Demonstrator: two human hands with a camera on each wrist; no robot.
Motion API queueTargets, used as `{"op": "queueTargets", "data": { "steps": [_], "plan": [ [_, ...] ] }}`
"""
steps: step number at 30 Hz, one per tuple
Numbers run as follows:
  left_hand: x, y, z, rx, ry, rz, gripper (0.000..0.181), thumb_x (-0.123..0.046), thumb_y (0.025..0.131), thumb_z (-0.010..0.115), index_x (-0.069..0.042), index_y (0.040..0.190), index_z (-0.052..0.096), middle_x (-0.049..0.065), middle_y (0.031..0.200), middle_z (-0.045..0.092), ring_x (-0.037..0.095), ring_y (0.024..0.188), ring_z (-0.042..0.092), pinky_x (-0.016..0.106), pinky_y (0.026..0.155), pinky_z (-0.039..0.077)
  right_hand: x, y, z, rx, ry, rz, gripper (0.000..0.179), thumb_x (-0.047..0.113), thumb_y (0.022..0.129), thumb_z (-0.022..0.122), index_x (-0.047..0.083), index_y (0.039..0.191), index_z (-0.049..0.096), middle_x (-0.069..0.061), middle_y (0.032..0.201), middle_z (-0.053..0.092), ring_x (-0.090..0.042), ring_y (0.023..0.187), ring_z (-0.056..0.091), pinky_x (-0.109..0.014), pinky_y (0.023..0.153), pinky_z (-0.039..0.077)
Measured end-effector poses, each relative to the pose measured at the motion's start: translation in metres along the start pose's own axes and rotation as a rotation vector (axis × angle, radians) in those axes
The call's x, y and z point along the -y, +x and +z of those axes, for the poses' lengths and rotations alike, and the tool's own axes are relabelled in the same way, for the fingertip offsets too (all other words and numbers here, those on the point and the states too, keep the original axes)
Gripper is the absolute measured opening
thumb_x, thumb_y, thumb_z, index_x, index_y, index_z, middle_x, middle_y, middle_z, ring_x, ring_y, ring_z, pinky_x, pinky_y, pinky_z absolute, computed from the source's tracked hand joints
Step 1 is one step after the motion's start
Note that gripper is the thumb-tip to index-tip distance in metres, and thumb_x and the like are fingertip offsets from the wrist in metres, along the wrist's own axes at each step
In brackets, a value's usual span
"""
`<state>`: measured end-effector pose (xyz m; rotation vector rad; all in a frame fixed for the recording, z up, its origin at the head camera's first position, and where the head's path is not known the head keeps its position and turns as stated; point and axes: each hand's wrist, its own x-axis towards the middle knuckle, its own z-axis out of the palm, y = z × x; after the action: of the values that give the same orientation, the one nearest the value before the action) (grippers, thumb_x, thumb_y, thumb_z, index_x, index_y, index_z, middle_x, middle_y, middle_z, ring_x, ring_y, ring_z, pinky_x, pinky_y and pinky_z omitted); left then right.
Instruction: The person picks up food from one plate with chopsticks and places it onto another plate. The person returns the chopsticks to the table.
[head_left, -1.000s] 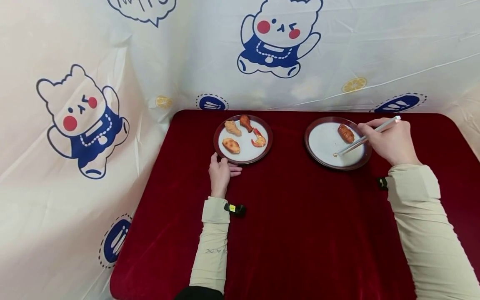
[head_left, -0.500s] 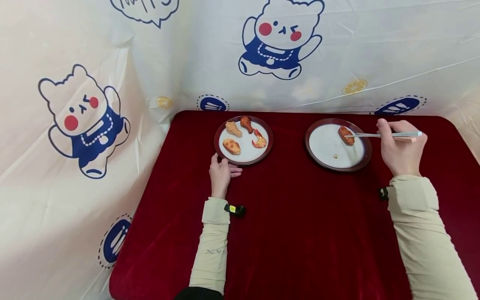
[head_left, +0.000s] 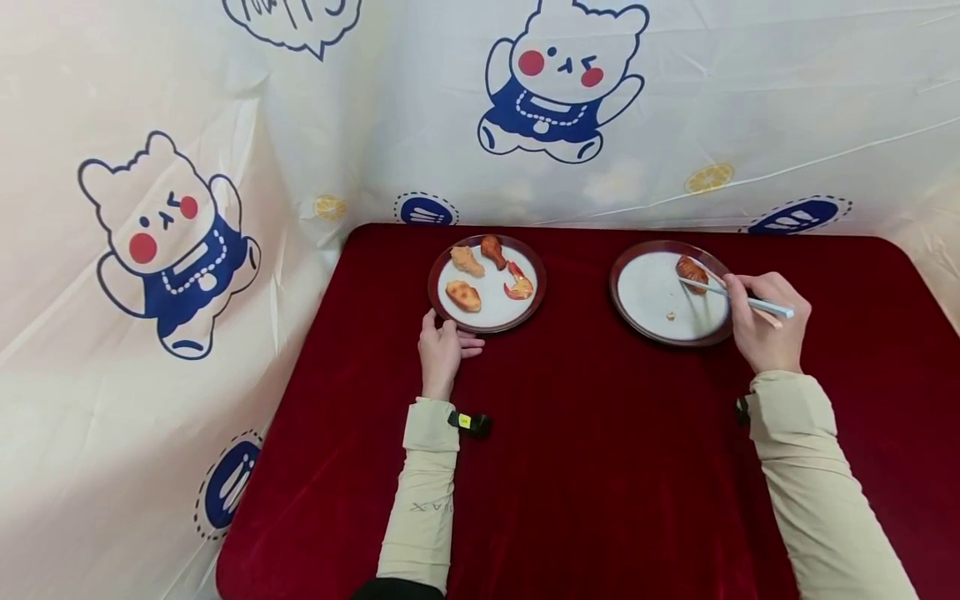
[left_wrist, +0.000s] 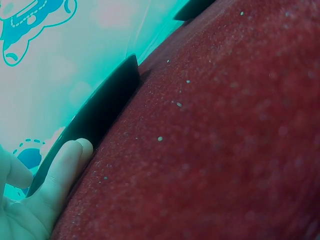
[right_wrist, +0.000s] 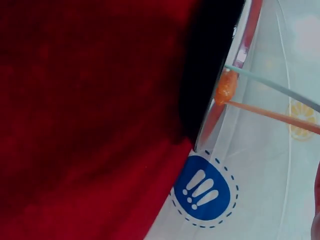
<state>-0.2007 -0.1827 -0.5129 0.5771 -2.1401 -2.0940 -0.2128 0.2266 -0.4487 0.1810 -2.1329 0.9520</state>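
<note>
My right hand grips a pair of chopsticks, one bluish and one pinkish. Their tips lie on either side of a brown, ridged roasted-meat piece on the right plate; the right wrist view shows this piece between the two sticks. A tiny yellowish bit lies nearer the plate's front. At the near-left rim of the left plate, my left hand rests with extended fingers. In the left wrist view its fingers lie straight along the plate's dark outer side.
The left plate carries a drumstick, a pale fried piece, a browned oval piece and a shrimp. Dark red cloth covers the table. A white printed curtain hangs behind and to the left.
My right hand has shifted nearer the table front, and the chopsticks have moved from the tiny bit to the ridged meat piece, spreading around it. My left hand has stayed put.
</note>
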Motion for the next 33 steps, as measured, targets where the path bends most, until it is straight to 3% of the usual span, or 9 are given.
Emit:
{"op": "queueTargets", "data": {
  "steps": [5, 7, 13, 15, 18, 22, 27, 30, 33],
  "plan": [
    [0.002, 0.001, 0.0, 0.003, -0.001, 0.014, 0.058, -0.017, 0.1, 0.033, -0.011, 0.155, 0.015, 0.024, 0.093, 0.069, 0.023, 0.066, 0.073, 0.035, 0.063, 0.064, -0.003, 0.0, 0.001, 0.016, 0.017, -0.033, 0.016, 0.007, 0.086, 0.07, -0.008, 0.088, 0.074, -0.024, 0.077, 0.064, 0.018, 0.073, 0.042, -0.002, 0.063, 0.03],
    [0.003, 0.001, 0.0, 0.004, -0.002, 0.017, 0.058, -0.017, 0.1, 0.033, -0.011, 0.155, 0.016, 0.024, 0.093, 0.068, 0.023, 0.066, 0.073, 0.035, 0.063, 0.064, -0.001, 0.001, 0.001, -0.005, 0.007, 0.005, 0.019, 0.01, 0.087, 0.068, -0.007, 0.089, 0.075, -0.022, 0.075, 0.064, 0.018, 0.072, 0.042, -0.002, 0.062, 0.031],
    [0.003, 0.001, 0.0, 0.005, -0.002, 0.006, 0.057, -0.017, 0.101, 0.033, -0.012, 0.155, 0.016, 0.024, 0.094, 0.068, 0.023, 0.066, 0.073, 0.035, 0.063, 0.064, 0.008, 0.001, 0.005, -0.127, 0.008, 0.219, 0.034, 0.028, 0.091, 0.063, -0.002, 0.091, 0.077, 0.022, 0.073, 0.055, 0.019, 0.069, 0.046, -0.003, 0.06, 0.035],
    [0.002, 0.001, 0.0, 0.005, -0.002, 0.002, 0.058, -0.017, 0.101, 0.033, -0.012, 0.155, 0.016, 0.024, 0.094, 0.068, 0.024, 0.067, 0.073, 0.035, 0.063, 0.064, 0.011, 0.0, 0.006, -0.149, 0.003, 0.236, 0.035, 0.03, 0.091, 0.062, -0.001, 0.09, 0.078, 0.026, 0.074, 0.053, 0.019, 0.068, 0.046, -0.003, 0.06, 0.035],
    [0.001, 0.001, 0.0, 0.003, -0.004, 0.0, 0.057, -0.017, 0.101, 0.033, -0.012, 0.155, 0.016, 0.025, 0.094, 0.068, 0.026, 0.068, 0.073, 0.035, 0.064, 0.064, 0.013, 0.001, 0.005, -0.14, -0.004, 0.215, 0.033, 0.028, 0.09, 0.063, -0.001, 0.09, 0.077, 0.009, 0.071, 0.061, 0.019, 0.068, 0.045, -0.003, 0.059, 0.034],
    [0.0, 0.001, 0.0, 0.001, -0.007, 0.005, 0.057, -0.017, 0.101, 0.033, -0.013, 0.155, 0.016, 0.026, 0.094, 0.068, 0.027, 0.069, 0.073, 0.036, 0.064, 0.064, 0.011, 0.005, 0.002, -0.054, -0.045, 0.122, 0.024, 0.019, 0.089, 0.066, -0.003, 0.091, 0.077, -0.019, 0.071, 0.062, 0.02, 0.066, 0.038, -0.002, 0.058, 0.029],
    [-0.001, 0.0, 0.0, -0.003, -0.011, 0.009, 0.058, -0.016, 0.101, 0.033, -0.011, 0.155, 0.016, 0.025, 0.093, 0.068, 0.025, 0.067, 0.073, 0.035, 0.063, 0.064, 0.006, 0.01, -0.001, -0.014, -0.072, 0.067, 0.02, 0.016, 0.087, 0.069, -0.002, 0.09, 0.077, -0.016, 0.068, 0.062, 0.02, 0.064, 0.035, -0.001, 0.057, 0.026],
    [0.0, 0.0, 0.0, -0.007, -0.007, 0.006, 0.059, -0.017, 0.1, 0.034, -0.011, 0.156, 0.015, 0.024, 0.093, 0.068, 0.024, 0.066, 0.073, 0.035, 0.063, 0.064, 0.002, 0.013, -0.003, -0.097, -0.051, 0.18, 0.023, 0.021, 0.088, 0.068, 0.0, 0.088, 0.078, 0.009, 0.062, 0.059, 0.019, 0.061, 0.038, -0.004, 0.056, 0.03],
    [0.0, -0.001, 0.001, -0.009, -0.002, 0.003, 0.06, -0.017, 0.1, 0.034, -0.011, 0.156, 0.014, 0.023, 0.092, 0.069, 0.023, 0.066, 0.073, 0.034, 0.063, 0.064, -0.002, 0.017, -0.008, -0.225, 0.075, 0.434, 0.025, 0.024, 0.088, 0.069, 0.001, 0.085, 0.079, 0.026, 0.058, 0.054, 0.013, 0.052, 0.044, -0.009, 0.053, 0.035]
  ]
}}
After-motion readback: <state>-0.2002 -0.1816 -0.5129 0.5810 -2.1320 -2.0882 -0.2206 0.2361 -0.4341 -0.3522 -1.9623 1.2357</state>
